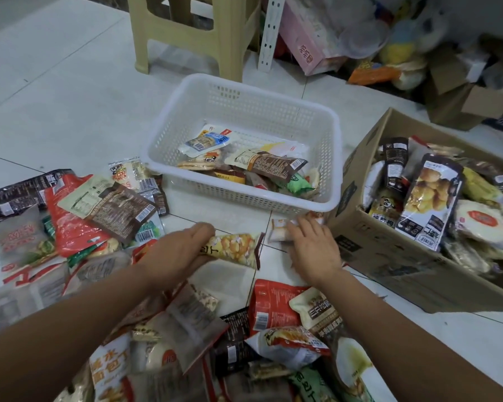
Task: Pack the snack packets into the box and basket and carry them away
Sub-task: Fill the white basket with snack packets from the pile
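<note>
A white plastic basket (328,158) stands on the tiled floor ahead of me with several snack packets lying in its bottom. To its right an open cardboard box (389,250) is nearly full of packets. Loose snack packets (99,210) cover the floor at the left and in front of me. My left hand (180,250) is closed on the end of a yellow bread packet (238,248) lying on the floor. My right hand (311,245) grips a small white packet (279,230) just in front of the basket, beside the box's corner.
A beige plastic stool (198,33) stands behind the basket. At the back right lie a pink carton (305,44), bags, soft toys and more open cardboard boxes (459,97). Bare floor tiles (55,97) stretch to the far left.
</note>
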